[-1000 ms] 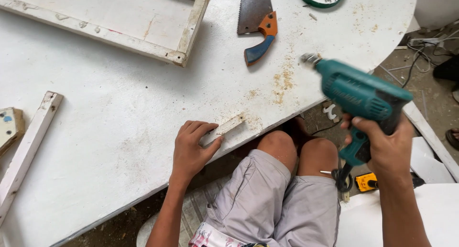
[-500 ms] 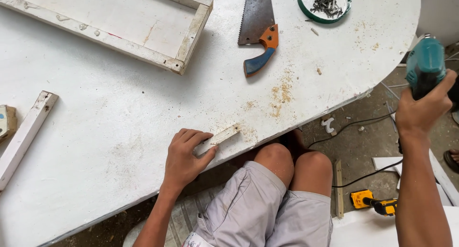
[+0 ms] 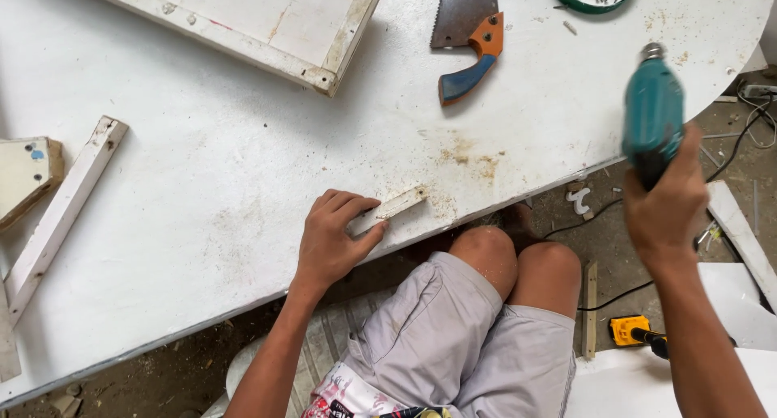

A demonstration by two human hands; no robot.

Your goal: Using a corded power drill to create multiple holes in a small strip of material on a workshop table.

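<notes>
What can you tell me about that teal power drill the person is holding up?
The drill has a teal plastic-looking body with a grey metal chuck at its top end. The right hand grips its lower part, hiding the handle. It is held upright, chuck pointing away from the person, over the curved edge of the white table, apparently clear of it. Any bit is too small to make out.
</notes>
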